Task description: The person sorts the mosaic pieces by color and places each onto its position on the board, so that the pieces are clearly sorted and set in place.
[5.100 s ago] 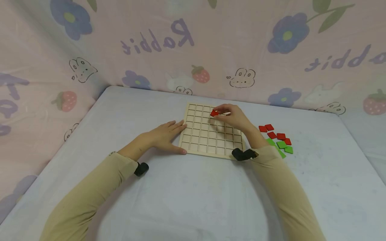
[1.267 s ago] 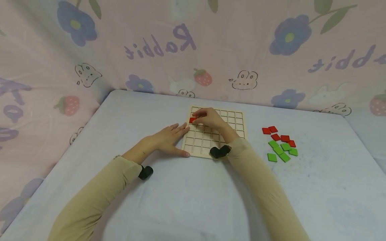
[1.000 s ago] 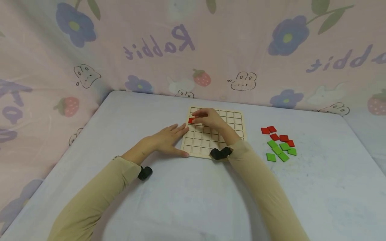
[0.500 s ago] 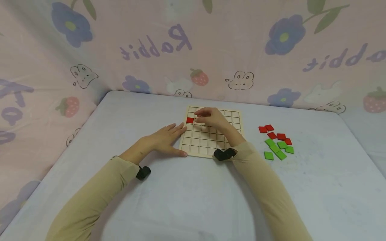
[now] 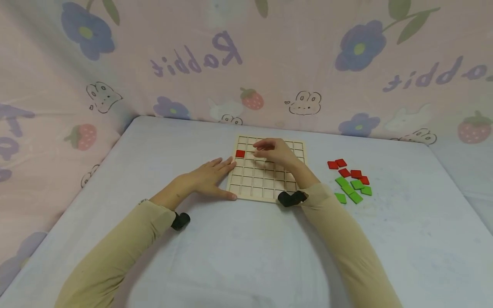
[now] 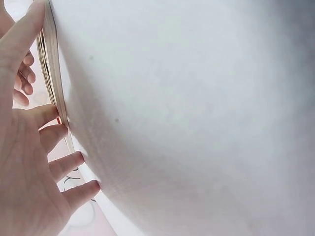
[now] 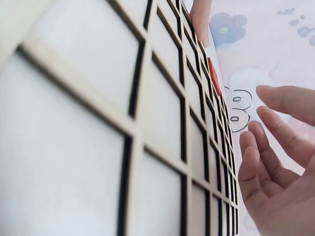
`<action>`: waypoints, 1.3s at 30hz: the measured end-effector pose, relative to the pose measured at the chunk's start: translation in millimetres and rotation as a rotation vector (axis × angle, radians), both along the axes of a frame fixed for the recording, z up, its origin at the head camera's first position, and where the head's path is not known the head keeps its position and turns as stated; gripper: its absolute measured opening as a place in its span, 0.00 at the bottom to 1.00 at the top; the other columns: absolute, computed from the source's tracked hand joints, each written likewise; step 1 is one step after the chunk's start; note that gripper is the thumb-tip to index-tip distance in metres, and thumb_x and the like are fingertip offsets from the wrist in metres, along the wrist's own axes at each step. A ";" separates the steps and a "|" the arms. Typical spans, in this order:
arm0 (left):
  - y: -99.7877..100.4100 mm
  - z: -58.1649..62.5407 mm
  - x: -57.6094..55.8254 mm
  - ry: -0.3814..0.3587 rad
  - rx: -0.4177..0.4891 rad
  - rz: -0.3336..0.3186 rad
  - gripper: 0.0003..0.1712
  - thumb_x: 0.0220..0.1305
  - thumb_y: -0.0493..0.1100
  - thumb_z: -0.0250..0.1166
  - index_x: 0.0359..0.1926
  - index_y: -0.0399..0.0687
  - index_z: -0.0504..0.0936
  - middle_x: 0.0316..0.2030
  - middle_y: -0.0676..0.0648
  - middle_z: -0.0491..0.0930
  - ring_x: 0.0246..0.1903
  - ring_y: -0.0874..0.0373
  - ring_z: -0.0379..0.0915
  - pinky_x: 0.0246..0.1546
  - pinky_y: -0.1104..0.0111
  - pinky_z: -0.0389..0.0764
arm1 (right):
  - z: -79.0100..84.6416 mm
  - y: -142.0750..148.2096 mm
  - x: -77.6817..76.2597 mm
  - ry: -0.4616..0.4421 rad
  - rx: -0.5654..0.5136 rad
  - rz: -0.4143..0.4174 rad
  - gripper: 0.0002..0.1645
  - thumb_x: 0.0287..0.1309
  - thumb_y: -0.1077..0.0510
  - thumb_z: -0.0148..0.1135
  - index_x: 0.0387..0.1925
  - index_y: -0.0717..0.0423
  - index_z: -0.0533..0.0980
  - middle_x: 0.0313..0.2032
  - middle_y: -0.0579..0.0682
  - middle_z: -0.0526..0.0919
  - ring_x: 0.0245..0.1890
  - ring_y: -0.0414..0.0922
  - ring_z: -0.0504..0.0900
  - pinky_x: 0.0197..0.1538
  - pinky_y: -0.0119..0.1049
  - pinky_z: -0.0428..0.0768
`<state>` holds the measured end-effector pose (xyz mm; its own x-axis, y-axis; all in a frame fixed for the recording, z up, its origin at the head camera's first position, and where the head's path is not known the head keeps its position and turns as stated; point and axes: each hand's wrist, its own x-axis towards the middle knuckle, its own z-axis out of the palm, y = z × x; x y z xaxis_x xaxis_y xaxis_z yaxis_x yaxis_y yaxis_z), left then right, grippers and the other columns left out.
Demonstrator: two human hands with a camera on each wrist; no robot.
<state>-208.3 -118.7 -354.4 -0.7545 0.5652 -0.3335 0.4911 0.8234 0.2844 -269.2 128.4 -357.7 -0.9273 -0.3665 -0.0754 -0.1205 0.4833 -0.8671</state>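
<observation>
A wooden grid board lies flat on the table. One red square tile sits in a cell of its leftmost column, below the top row; the right wrist view shows the same red tile edge-on. My left hand rests with spread, straight fingers against the board's left edge, its thumb at the near left corner. Over the upper middle of the board hovers my right hand, a little right of the red tile. Its fingers are loosely bent with nothing between them.
Right of the board lie several loose red tiles and several green tiles, some touching or overlapping. A white cloth covers the table. Behind it hangs a printed pink curtain.
My right hand brought a red tile across the board to the left column, let it go there and drew back slightly to the right. My left hand stays at the board's edge.
</observation>
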 end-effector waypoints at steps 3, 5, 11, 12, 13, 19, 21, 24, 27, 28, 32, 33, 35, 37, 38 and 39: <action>-0.2 0.5 0.6 -0.002 0.008 0.002 0.61 0.55 0.73 0.60 0.76 0.50 0.41 0.76 0.48 0.35 0.75 0.41 0.32 0.73 0.46 0.42 | -0.1 3.1 1.5 -0.002 0.008 -0.005 0.24 0.59 0.55 0.65 0.56 0.59 0.76 0.51 0.56 0.80 0.50 0.48 0.77 0.49 0.36 0.77; 0.0 0.5 0.8 -0.004 0.010 0.004 0.60 0.55 0.73 0.60 0.76 0.51 0.41 0.76 0.48 0.35 0.75 0.41 0.32 0.72 0.46 0.43 | -0.9 5.4 2.1 -0.001 0.012 -0.007 0.24 0.59 0.55 0.65 0.56 0.59 0.76 0.51 0.57 0.80 0.50 0.48 0.77 0.47 0.35 0.77; 0.8 -0.3 0.9 0.006 0.002 0.003 0.60 0.55 0.73 0.59 0.76 0.50 0.41 0.76 0.48 0.35 0.75 0.41 0.33 0.72 0.46 0.44 | -2.7 12.1 2.8 0.005 0.019 -0.018 0.24 0.59 0.56 0.65 0.56 0.59 0.76 0.49 0.56 0.80 0.48 0.47 0.78 0.44 0.31 0.77; 0.7 -0.4 0.9 0.009 0.001 0.002 0.60 0.55 0.73 0.59 0.76 0.50 0.41 0.76 0.48 0.35 0.75 0.41 0.33 0.72 0.47 0.44 | -2.9 13.4 3.0 0.007 0.020 -0.017 0.24 0.59 0.56 0.65 0.56 0.60 0.76 0.49 0.57 0.80 0.48 0.47 0.78 0.44 0.31 0.77; 0.6 -0.6 0.9 0.011 0.000 0.001 0.60 0.55 0.73 0.59 0.76 0.50 0.41 0.76 0.48 0.35 0.75 0.41 0.33 0.72 0.47 0.44 | -2.9 14.7 3.2 0.007 0.021 -0.021 0.24 0.59 0.56 0.65 0.55 0.60 0.76 0.49 0.57 0.80 0.48 0.47 0.78 0.44 0.31 0.77; -0.1 0.4 1.1 0.014 0.001 0.001 0.61 0.55 0.73 0.60 0.76 0.50 0.41 0.76 0.48 0.35 0.75 0.41 0.33 0.73 0.47 0.43 | -2.1 22.3 4.7 -0.004 0.011 -0.037 0.23 0.59 0.56 0.65 0.55 0.60 0.77 0.48 0.56 0.80 0.46 0.47 0.78 0.43 0.32 0.77; 0.0 1.1 1.4 0.013 0.002 0.002 0.60 0.55 0.73 0.60 0.76 0.50 0.41 0.76 0.48 0.35 0.75 0.41 0.32 0.73 0.47 0.43 | -1.9 24.1 5.2 -0.004 0.011 -0.036 0.23 0.59 0.56 0.64 0.55 0.60 0.76 0.48 0.57 0.80 0.46 0.46 0.78 0.44 0.32 0.77; 0.2 1.5 1.6 0.013 0.004 0.001 0.60 0.55 0.72 0.60 0.76 0.49 0.42 0.76 0.48 0.36 0.75 0.41 0.33 0.73 0.47 0.43 | -2.5 26.3 5.3 -0.007 0.019 -0.038 0.23 0.60 0.55 0.64 0.55 0.60 0.76 0.48 0.57 0.80 0.46 0.46 0.78 0.44 0.32 0.76; 0.5 0.9 1.7 0.015 0.006 -0.001 0.60 0.55 0.72 0.60 0.76 0.49 0.42 0.76 0.48 0.36 0.75 0.41 0.33 0.73 0.47 0.43 | -3.0 28.3 5.8 -0.011 0.023 -0.043 0.23 0.60 0.55 0.64 0.55 0.59 0.76 0.48 0.56 0.80 0.46 0.46 0.77 0.44 0.32 0.77; 0.5 0.5 1.6 0.017 0.006 -0.001 0.60 0.55 0.72 0.60 0.76 0.49 0.42 0.76 0.47 0.36 0.75 0.41 0.33 0.73 0.47 0.43 | -3.1 29.0 5.9 -0.012 0.023 -0.045 0.23 0.60 0.55 0.64 0.55 0.59 0.76 0.48 0.56 0.80 0.46 0.46 0.77 0.44 0.32 0.76; 0.4 -0.4 1.5 0.016 0.006 -0.003 0.60 0.55 0.72 0.60 0.76 0.49 0.42 0.76 0.48 0.36 0.75 0.41 0.33 0.73 0.47 0.43 | -4.3 32.5 6.1 -0.016 0.036 -0.054 0.23 0.60 0.55 0.64 0.55 0.59 0.76 0.49 0.57 0.79 0.48 0.47 0.77 0.47 0.33 0.76; 0.2 -0.5 1.5 0.015 0.006 -0.003 0.60 0.55 0.73 0.60 0.76 0.50 0.42 0.76 0.48 0.35 0.75 0.41 0.33 0.73 0.47 0.43 | -4.4 33.5 6.2 -0.018 0.040 -0.058 0.23 0.60 0.55 0.64 0.55 0.59 0.76 0.49 0.57 0.79 0.48 0.47 0.77 0.47 0.33 0.75; -0.3 -0.3 1.4 0.011 0.008 -0.001 0.60 0.55 0.73 0.60 0.76 0.50 0.41 0.76 0.48 0.35 0.75 0.41 0.32 0.73 0.47 0.43 | -4.6 35.3 6.2 -0.021 0.049 -0.062 0.24 0.60 0.54 0.64 0.56 0.59 0.76 0.50 0.57 0.79 0.50 0.47 0.77 0.48 0.33 0.75; -0.8 -0.2 1.3 0.010 0.010 -0.002 0.60 0.55 0.73 0.60 0.76 0.50 0.41 0.76 0.48 0.35 0.75 0.41 0.32 0.73 0.47 0.43 | -4.3 37.2 6.5 -0.020 0.052 -0.063 0.24 0.60 0.54 0.64 0.56 0.59 0.76 0.51 0.57 0.80 0.50 0.48 0.77 0.47 0.33 0.76; -1.0 -0.1 1.2 0.008 0.010 -0.001 0.61 0.55 0.73 0.60 0.76 0.50 0.41 0.76 0.48 0.35 0.75 0.41 0.32 0.73 0.47 0.43 | -3.9 38.1 6.7 -0.020 0.052 -0.063 0.24 0.60 0.54 0.64 0.56 0.58 0.76 0.51 0.57 0.80 0.50 0.48 0.77 0.46 0.33 0.77; -1.2 -0.3 1.0 0.010 0.012 -0.004 0.61 0.55 0.72 0.60 0.76 0.49 0.41 0.76 0.47 0.35 0.74 0.40 0.32 0.72 0.46 0.43 | -3.5 38.9 7.0 -0.020 0.050 -0.063 0.24 0.60 0.54 0.64 0.56 0.58 0.76 0.51 0.58 0.80 0.50 0.48 0.77 0.45 0.33 0.77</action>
<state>-207.3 -119.9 -354.7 -0.7557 0.5721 -0.3188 0.4970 0.8180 0.2897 -262.2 167.3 -361.2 -0.9465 -0.3031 -0.1108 -0.0715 0.5320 -0.8437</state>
